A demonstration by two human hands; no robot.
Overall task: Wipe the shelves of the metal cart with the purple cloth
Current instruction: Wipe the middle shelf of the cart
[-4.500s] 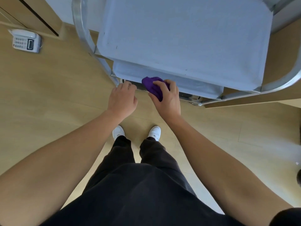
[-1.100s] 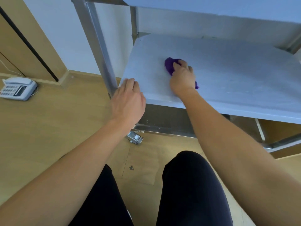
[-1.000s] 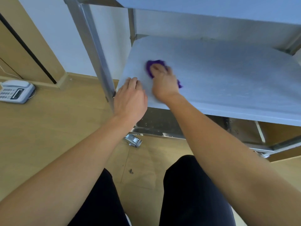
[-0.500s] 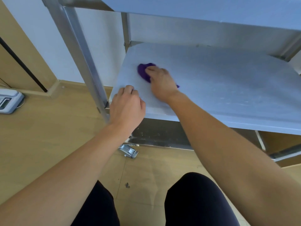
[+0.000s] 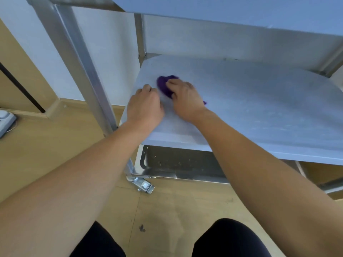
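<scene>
The metal cart's middle shelf [image 5: 259,101] spreads across the right half of the view, pale grey and flat. A bunched purple cloth [image 5: 164,84] lies on the shelf's left part. My right hand [image 5: 185,99] covers most of the cloth and presses it onto the shelf, fingers curled over it. Just left of it, my left hand [image 5: 144,106] rests on the shelf near the front left corner, fingers bent down. The top shelf [image 5: 222,6] overhangs above.
The cart's front left post [image 5: 78,58] stands upright beside my left hand. Below are the bottom shelf [image 5: 176,162] with specks on it and a caster [image 5: 143,184]. A white telephone [image 5: 4,119] sits on the wooden floor at far left. My knees show at the bottom.
Since 4.5 s ago I have dropped from standing over the cart to crouching at the middle shelf. Over the last second my right hand slid the cloth leftward, close to my left hand.
</scene>
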